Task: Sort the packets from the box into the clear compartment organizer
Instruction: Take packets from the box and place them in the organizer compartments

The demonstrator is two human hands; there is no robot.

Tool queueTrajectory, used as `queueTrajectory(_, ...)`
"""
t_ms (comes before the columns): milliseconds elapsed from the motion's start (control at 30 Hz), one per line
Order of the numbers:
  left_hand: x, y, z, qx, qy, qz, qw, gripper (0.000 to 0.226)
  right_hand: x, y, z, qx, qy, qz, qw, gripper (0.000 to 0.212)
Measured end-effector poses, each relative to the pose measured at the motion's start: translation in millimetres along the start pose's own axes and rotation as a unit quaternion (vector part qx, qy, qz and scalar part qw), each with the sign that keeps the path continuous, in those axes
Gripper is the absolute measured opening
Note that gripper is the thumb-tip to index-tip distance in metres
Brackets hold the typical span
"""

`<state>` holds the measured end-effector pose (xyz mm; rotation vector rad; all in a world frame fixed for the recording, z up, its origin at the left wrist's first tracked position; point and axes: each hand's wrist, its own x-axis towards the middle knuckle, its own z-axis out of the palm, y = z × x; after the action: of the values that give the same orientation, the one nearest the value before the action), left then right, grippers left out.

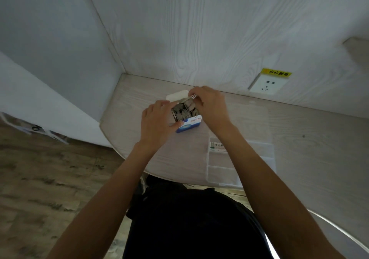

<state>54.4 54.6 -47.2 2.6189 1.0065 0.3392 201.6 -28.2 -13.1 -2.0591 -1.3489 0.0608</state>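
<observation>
Pale wood table [299, 130], frame centre | your left hand [154, 122] grips box [188, 124] | right hand [209, 102] pinches packets [182, 111], fingertips hidden | organizer [257, 158] lower right, faint, arm-covered.

The tabletop [311, 126] is pale wood-grain. On it lie a clear compartment organizer [249, 158] and a white lid [176, 95]. The organizer holds one packet [216, 146].

A wall socket [268, 84] under a yellow label [277, 72] faces the desk [319, 138].
</observation>
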Motion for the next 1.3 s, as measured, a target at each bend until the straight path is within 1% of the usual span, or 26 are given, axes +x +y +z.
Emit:
queueTrajectory(67, 0.5, -1.6, -1.0, -0.013, -0.013, -0.009, 1.0, 0.065, -1.1, 2.9, -13.6, 0.102, 0.04, 0.061, 0.992, 0.01)
queueTrajectory(133, -0.1, -1.4, -4.1, -0.046, 0.007, 0.008, 0.999, 0.068, -5.3, 5.5, -27.0, 0.223, 0.051, 0.133, 0.964, 0.012)
queueTrajectory(167, -0.4, 0.6, -8.3, -0.072, 0.034, 0.03, 0.996, 0.069, -8.6, 6.8, -33.0, 0.259, 0.048, 0.152, 0.953, 0.014)
queueTrajectory(200, 0.3, 5.2, -15.7, -0.105, 0.057, 0.053, 0.992, 0.068, -12.2, 8.7, -38.8, 0.273, 0.036, 0.155, 0.949, 0.014)
queueTrajectory(233, 2.1, 11.9, -25.0, -0.145, 0.056, 0.068, 0.986, 0.067, -15.8, 10.0, -44.0, 0.279, 0.014, 0.146, 0.949, 0.015)
queueTrajectory(267, 4.6, 21.5, -35.7, -0.19, 0.026, 0.076, 0.979, 0.068, -20.6, 10.4, -48.9, 0.282, -0.01, 0.135, 0.95, 0.017)
queueTrajectory(300, 7.6, 31.6, -45.1, -0.231, -0.036, 0.076, 0.969, 0.071, -25.5, 10.3, -52.6, 0.289, -0.033, 0.126, 0.948, 0.018)
queueTrajectory(333, 10.7, 41.7, -50.3, -0.256, -0.114, 0.074, 0.957, 0.077, -31.5, 9.8, -56.4, 0.297, -0.05, 0.121, 0.946, 0.018)
queueTrajectory(400, 14.2, 59.3, -52.4, -0.245, -0.251, 0.08, 0.933, 0.088, -41.8, 8.2, -60.9, 0.299, -0.067, 0.114, 0.945, 0.017)
queueTrajectory(433, 13.8, 67.6, -48.5, -0.23, -0.298, 0.09, 0.922, 0.091, -48.0, 9.0, -63.0, 0.294, -0.062, 0.113, 0.947, 0.018)
queueTrajectory(467, 12.2, 73.5, -42.5, -0.215, -0.322, 0.102, 0.916, 0.088, -53.4, 10.6, -63.8, 0.289, -0.053, 0.116, 0.949, 0.018)
queueTrajectory(533, 7.2, 84.2, -27.9, -0.213, -0.322, 0.128, 0.914, 0.069, -64.5, 17.9, -65.5, 0.268, -0.032, 0.136, 0.953, 0.019)
queueTrajectory(600, 2.3, 91.3, -15.2, -0.243, -0.323, 0.129, 0.905, 0.052, -74.6, 25.5, -66.2, 0.241, -0.028, 0.165, 0.956, 0.016)
queueTrajectory(667, -1.0, 96.4, -2.6, -0.249, -0.352, 0.121, 0.894, 0.046, -86.7, 32.5, -66.8, 0.232, -0.019, 0.192, 0.953, 0.012)
queueTrajectory(733, -3.7, 99.8, 7.2, -0.234, -0.374, 0.108, 0.891, 0.041, -96.5, 36.4, -67.7, 0.246, 0.011, 0.238, 0.939, 0.01)
queueTrajectory(800, -7.3, 105.9, 13.2, -0.21, -0.379, 0.118, 0.893, 0.038, -104.0, 39.6, -71.2, 0.271, 0.038, 0.286, 0.918, 0.011)
queueTrajectory(867, -12.6, 111.3, 15.8, -0.207, -0.371, 0.136, 0.895, 0.035, -109.8, 42.1, -73.2, 0.281, 0.042, 0.298, 0.911, 0.011)
queueTrajectory(900, -14.7, 113.1, 18.5, -0.225, -0.365, 0.134, 0.893, 0.03, -112.9, 43.6, -74.4, 0.28, 0.045, 0.304, 0.91, 0.012)
queueTrajectory(967, -19.5, 114.1, 22.6, -0.291, -0.36, 0.098, 0.881, 0.02, -118.8, 46.5, -75.2, 0.262, 0.061, 0.324, 0.907, 0.015)
queueTrajectory(1067, -26.5, 119.3, 26.4, -0.399, -0.373, 0.019, 0.838, 0.024, -128.4, 52.4, -76.1, 0.231, 0.095, 0.35, 0.903, 0.025)
queueTrajectory(1100, -28.4, 122.0, 26.0, -0.428, -0.38, -0.008, 0.82, 0.025, -130.4, 53.7, -77.1, 0.228, 0.101, 0.35, 0.903, 0.026)
queueTrajectory(1167, -31.5, 127.6, 25.4, -0.467, -0.383, -0.051, 0.795, 0.023, -133.5, 56.3, -79.4, 0.253, 0.105, 0.352, 0.895, 0.019)
queueTrajectory(1233, -33.3, 131.1, 26.3, -0.476, -0.364, -0.075, 0.798, 0.02, -135.7, 58.4, -81.1, 0.293, 0.103, 0.354, 0.882, 0.008)
queueTrajectory(1300, -35.3, 132.9, 28.3, -0.492, -0.34, -0.088, 0.797, 0.018, -137.6, 60.4, -81.0, 0.305, 0.103, 0.353, 0.878, 0.011)
